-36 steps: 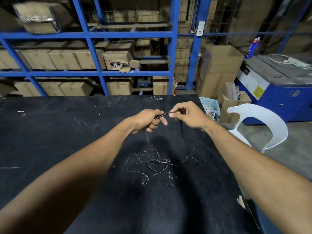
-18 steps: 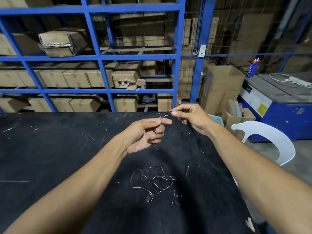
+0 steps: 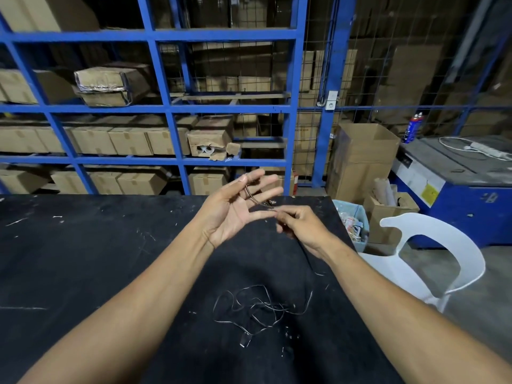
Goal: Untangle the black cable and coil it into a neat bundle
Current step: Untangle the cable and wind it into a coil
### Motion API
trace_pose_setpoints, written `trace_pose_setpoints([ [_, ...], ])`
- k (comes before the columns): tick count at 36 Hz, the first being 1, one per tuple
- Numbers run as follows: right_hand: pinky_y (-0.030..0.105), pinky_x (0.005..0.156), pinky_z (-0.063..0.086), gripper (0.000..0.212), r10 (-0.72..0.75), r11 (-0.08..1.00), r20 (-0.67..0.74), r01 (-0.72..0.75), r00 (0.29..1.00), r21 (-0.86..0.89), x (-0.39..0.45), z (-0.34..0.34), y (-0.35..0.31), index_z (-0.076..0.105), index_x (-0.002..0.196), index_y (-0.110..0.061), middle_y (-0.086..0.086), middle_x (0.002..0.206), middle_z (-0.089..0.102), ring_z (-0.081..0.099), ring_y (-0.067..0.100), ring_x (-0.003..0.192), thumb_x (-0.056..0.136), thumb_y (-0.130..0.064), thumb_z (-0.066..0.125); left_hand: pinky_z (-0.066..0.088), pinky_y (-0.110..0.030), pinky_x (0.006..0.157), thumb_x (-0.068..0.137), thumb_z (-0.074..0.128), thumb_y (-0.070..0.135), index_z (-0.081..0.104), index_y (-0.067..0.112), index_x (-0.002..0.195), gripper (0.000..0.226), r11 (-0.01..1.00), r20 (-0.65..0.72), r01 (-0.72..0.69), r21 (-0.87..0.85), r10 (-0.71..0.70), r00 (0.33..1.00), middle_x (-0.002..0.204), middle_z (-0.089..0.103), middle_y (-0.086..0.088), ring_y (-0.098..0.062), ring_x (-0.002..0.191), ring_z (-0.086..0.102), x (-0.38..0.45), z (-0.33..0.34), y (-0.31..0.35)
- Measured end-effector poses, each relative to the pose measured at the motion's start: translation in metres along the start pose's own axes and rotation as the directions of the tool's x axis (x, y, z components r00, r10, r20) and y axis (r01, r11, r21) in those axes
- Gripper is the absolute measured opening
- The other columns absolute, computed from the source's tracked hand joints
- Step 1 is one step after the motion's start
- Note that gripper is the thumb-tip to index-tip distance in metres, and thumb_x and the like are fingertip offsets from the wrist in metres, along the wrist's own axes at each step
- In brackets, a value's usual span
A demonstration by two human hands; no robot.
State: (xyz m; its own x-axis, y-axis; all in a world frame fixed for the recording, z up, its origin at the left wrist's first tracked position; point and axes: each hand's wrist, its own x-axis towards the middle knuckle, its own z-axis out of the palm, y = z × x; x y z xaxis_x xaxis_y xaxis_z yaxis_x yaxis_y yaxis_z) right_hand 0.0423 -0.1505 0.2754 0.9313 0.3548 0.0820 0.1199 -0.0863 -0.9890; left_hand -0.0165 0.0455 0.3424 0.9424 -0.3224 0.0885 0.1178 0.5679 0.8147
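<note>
Part of the thin black cable [image 3: 260, 306] lies in a loose tangle on the black table [image 3: 83, 259], between my forearms, with a small connector at its near end. Another stretch of it curves through the air between my hands. My left hand [image 3: 232, 214] is raised palm up with fingers spread, and its thumb and forefinger pinch the cable's upper end. My right hand [image 3: 302, 225] sits just right of it, knuckles up, pinching the cable close to my left fingertips. How the held stretch joins the tangle is hidden by my right arm.
A white plastic chair [image 3: 432, 261] stands off the table's right edge. Behind it are a light-blue bin [image 3: 352, 220] of scraps and open cardboard boxes [image 3: 363, 159]. Blue shelving [image 3: 166, 109] with cartons runs behind the table. A blue machine [image 3: 465, 189] is at the right.
My left hand has turned palm up and spread its fingers. My right hand has dropped lower and drawn in toward the left fingertips. The view has tilted upward.
</note>
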Motion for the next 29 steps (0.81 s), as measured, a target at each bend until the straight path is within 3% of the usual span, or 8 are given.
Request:
trace_pose_setpoints([
  [10, 0.025, 0.056, 0.032, 0.028, -0.005, 0.985, 0.139, 0.029, 0.99, -0.17, -0.032, 0.015, 0.01, 0.076, 0.128, -0.023, -0.003, 0.059, 0.061, 0.041, 0.009, 0.054, 0.107, -0.027, 0.057, 0.028, -0.089, 0.103, 0.108, 0.045, 0.037, 0.075, 0.026, 0.119, 0.034, 0.991, -0.152, -0.116, 0.063, 0.124, 0.981, 0.153, 0.059, -0.011, -0.049, 0.141, 0.05, 0.007, -0.011, 0.031],
  [15, 0.005, 0.061, 0.042, 0.029, -0.054, 0.953, 0.222, 0.117, 0.974, -0.281, -0.049, 0.015, -0.001, 0.075, 0.117, 0.0, 0.027, 0.068, 0.063, 0.057, -0.017, 0.058, 0.109, -0.018, 0.054, 0.022, -0.082, 0.111, 0.108, 0.045, 0.037, 0.081, 0.032, 0.107, 0.037, 0.945, -0.251, -0.042, 0.326, 0.129, 0.959, 0.152, 0.058, -0.009, -0.034, 0.129, 0.056, 0.008, -0.009, 0.045],
  [17, 0.007, 0.064, 0.043, 0.025, -0.083, 0.934, 0.242, 0.16, 0.967, -0.321, -0.049, 0.015, -0.007, 0.077, 0.118, -0.011, 0.008, 0.062, 0.062, 0.057, -0.008, 0.058, 0.107, -0.024, 0.059, 0.033, -0.07, 0.106, 0.109, 0.044, 0.036, 0.081, 0.032, 0.105, 0.038, 0.872, -0.283, 0.009, 0.489, 0.149, 0.948, 0.152, 0.058, -0.006, -0.024, 0.115, 0.059, 0.007, -0.008, 0.047],
  [20, 0.022, 0.067, 0.046, 0.015, -0.139, 0.893, 0.233, 0.224, 0.962, -0.391, -0.043, 0.008, -0.016, 0.079, 0.102, -0.021, -0.005, 0.058, 0.062, 0.056, 0.004, 0.058, 0.102, -0.027, 0.066, 0.048, -0.045, 0.097, 0.108, 0.045, 0.038, 0.081, 0.034, 0.108, 0.036, 0.679, -0.256, 0.062, 0.732, 0.189, 0.948, 0.141, 0.067, 0.008, -0.021, 0.13, 0.058, 0.007, -0.016, 0.044],
  [22, 0.026, 0.064, 0.044, 0.013, -0.183, 0.868, 0.214, 0.26, 0.96, -0.423, -0.039, 0.003, -0.029, 0.079, 0.092, -0.022, -0.008, 0.056, 0.06, 0.052, 0.005, 0.056, 0.1, -0.027, 0.07, 0.045, -0.045, 0.115, 0.109, 0.047, 0.035, 0.082, 0.037, 0.108, 0.035, 0.551, -0.203, 0.078, 0.831, 0.169, 0.965, 0.132, 0.072, 0.016, -0.011, 0.133, 0.058, 0.008, -0.025, 0.04],
  [24, 0.026, 0.062, 0.043, 0.014, -0.223, 0.848, 0.204, 0.293, 0.953, -0.442, -0.036, -0.003, -0.043, 0.078, 0.086, -0.021, -0.01, 0.056, 0.061, 0.05, 0.003, 0.055, 0.097, -0.027, 0.073, 0.042, -0.046, 0.12, 0.11, 0.048, 0.034, 0.082, 0.038, 0.11, 0.034, 0.46, -0.185, 0.127, 0.879, 0.085, 0.979, 0.129, 0.072, 0.013, -0.011, 0.132, 0.059, 0.008, -0.032, 0.035],
  [27, 0.023, 0.062, 0.044, 0.013, -0.248, 0.819, 0.209, 0.32, 0.946, -0.476, -0.029, -0.013, -0.061, 0.079, 0.082, -0.022, -0.002, 0.071, 0.074, 0.053, 0.002, 0.058, 0.092, -0.03, 0.079, 0.057, -0.037, 0.102, 0.11, 0.047, 0.033, 0.08, 0.035, 0.116, 0.033, 0.438, -0.189, 0.195, 0.878, -0.058, 0.98, 0.13, 0.073, 0.003, -0.018, 0.123, 0.068, 0.003, -0.028, 0.029],
  [29, 0.026, 0.063, 0.047, 0.011, -0.272, 0.807, 0.194, 0.333, 0.943, -0.487, -0.022, -0.02, -0.068, 0.08, 0.08, -0.025, -0.001, 0.075, 0.077, 0.057, 0.004, 0.061, 0.089, -0.031, 0.081, 0.056, -0.026, 0.065, 0.111, 0.044, 0.034, 0.076, 0.03, 0.124, 0.034, 0.455, -0.231, 0.294, 0.84, -0.189, 0.954, 0.122, 0.078, -0.006, -0.024, 0.11, 0.075, -0.003, -0.019, 0.029],
])
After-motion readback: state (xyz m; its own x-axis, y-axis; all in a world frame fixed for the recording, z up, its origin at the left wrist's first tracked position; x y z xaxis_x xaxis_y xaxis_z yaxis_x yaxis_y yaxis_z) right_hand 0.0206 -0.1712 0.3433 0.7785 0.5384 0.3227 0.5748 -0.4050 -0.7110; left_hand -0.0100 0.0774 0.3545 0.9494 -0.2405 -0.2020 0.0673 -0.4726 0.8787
